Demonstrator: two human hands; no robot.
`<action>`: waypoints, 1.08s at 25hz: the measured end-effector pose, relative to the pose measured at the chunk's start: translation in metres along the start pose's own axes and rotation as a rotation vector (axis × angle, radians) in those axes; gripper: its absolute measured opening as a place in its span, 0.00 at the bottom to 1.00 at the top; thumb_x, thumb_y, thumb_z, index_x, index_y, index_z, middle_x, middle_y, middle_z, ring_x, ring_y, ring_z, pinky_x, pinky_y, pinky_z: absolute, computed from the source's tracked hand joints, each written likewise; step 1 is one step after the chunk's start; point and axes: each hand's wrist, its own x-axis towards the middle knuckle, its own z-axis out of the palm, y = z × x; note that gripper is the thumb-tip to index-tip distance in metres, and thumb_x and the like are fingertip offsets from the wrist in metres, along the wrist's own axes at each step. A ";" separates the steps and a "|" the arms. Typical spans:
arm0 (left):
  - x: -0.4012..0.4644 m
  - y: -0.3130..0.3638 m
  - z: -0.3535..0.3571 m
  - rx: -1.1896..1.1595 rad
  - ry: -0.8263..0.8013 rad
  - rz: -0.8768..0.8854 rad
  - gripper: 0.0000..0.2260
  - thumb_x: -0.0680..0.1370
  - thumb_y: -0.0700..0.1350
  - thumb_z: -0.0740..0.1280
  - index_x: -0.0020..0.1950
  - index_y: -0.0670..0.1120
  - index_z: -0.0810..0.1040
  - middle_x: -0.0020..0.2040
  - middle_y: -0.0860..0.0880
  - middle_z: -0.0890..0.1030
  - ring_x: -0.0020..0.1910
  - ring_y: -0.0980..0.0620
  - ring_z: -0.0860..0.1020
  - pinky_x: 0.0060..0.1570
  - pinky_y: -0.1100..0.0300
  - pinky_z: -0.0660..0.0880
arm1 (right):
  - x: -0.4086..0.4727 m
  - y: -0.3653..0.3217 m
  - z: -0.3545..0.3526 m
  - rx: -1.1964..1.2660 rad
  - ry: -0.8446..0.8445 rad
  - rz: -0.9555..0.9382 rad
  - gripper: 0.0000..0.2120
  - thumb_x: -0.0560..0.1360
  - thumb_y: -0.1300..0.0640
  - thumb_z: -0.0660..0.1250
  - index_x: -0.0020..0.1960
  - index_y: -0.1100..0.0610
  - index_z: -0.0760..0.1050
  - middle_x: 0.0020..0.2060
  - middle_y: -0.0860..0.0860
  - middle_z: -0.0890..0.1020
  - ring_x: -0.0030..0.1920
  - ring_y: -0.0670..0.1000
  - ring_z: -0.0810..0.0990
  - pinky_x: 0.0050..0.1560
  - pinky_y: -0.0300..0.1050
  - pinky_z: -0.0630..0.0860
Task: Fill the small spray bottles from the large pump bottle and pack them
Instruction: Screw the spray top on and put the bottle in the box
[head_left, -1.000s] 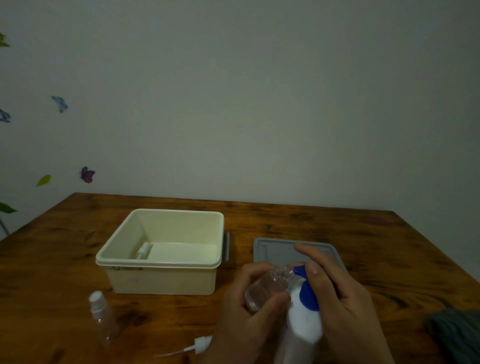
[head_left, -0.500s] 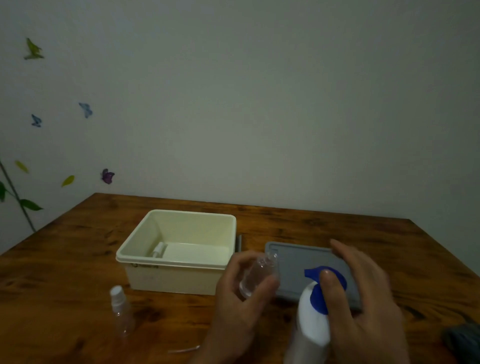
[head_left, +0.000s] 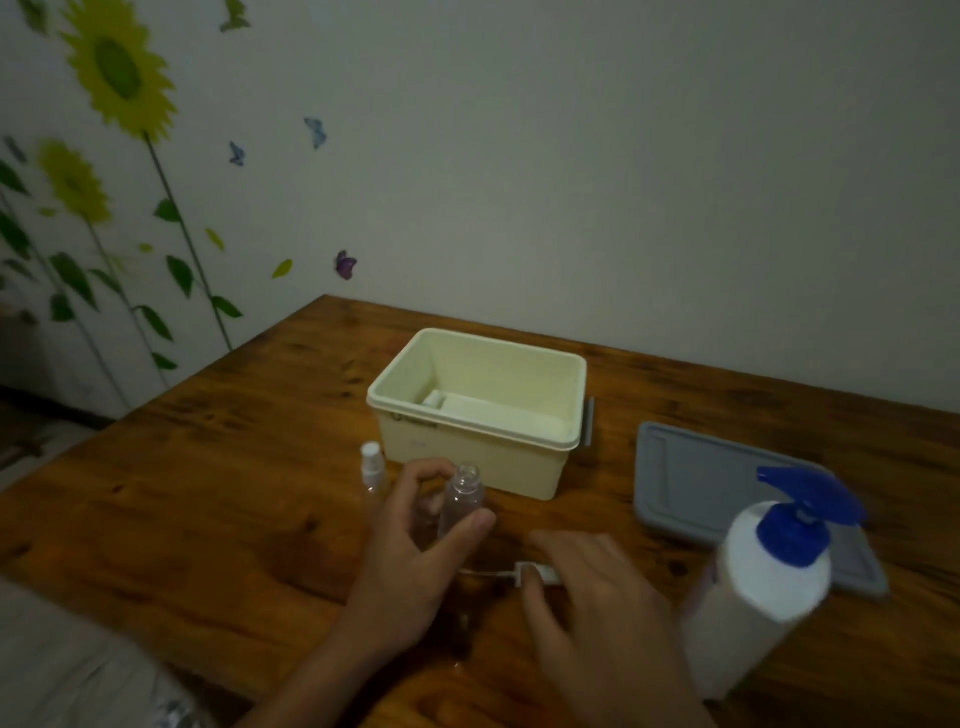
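the left hand (head_left: 410, 551) grips an uncapped small spray bottle (head_left: 461, 501) upright, thumb on its near side and fingers curled behind it, whereas half a second ago it held the bottle tilted toward the pump spout. the right hand (head_left: 597, 613) has come off the pump bottle (head_left: 763, 587), which now stands alone to its right, and reaches flat, fingers relaxed, to the loose spray cap (head_left: 540, 574) with its thin tube lying on the worktop (head_left: 208, 519) between the two hands; the fingertips touch or cover the cap, and i cannot tell whether they have pinched it yet. this looks like filling is done for this bottle and capping comes next. a second small bottle (head_left: 373, 470), already capped, stands just beyond the left hand. the cream box (head_left: 519, 467) sits further out, and the grey lid (head_left: 691, 483) lies beyond the right hand. how much liquid is in the held bottle is hard to read in the dim light, and a pale thing inside the box is too unclear to name.
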 end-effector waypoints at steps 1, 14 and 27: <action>-0.002 -0.004 -0.005 0.022 0.001 -0.012 0.18 0.69 0.55 0.73 0.56 0.52 0.74 0.50 0.47 0.82 0.49 0.48 0.82 0.45 0.51 0.80 | 0.007 0.004 0.007 -0.027 -0.008 -0.017 0.11 0.68 0.49 0.65 0.50 0.46 0.77 0.44 0.41 0.81 0.47 0.45 0.79 0.43 0.37 0.76; -0.010 -0.012 -0.011 0.073 -0.039 -0.058 0.17 0.70 0.58 0.70 0.56 0.57 0.71 0.48 0.49 0.81 0.47 0.49 0.81 0.48 0.44 0.79 | 0.020 0.021 0.033 -0.191 -0.083 -0.027 0.12 0.76 0.44 0.57 0.57 0.44 0.72 0.52 0.43 0.74 0.53 0.46 0.69 0.51 0.41 0.68; -0.008 -0.013 -0.012 0.031 -0.041 0.013 0.15 0.73 0.50 0.71 0.56 0.50 0.73 0.48 0.49 0.80 0.47 0.49 0.80 0.45 0.54 0.79 | 0.029 -0.012 -0.025 0.303 0.344 -0.174 0.10 0.68 0.51 0.65 0.49 0.49 0.73 0.47 0.47 0.75 0.49 0.38 0.74 0.45 0.23 0.70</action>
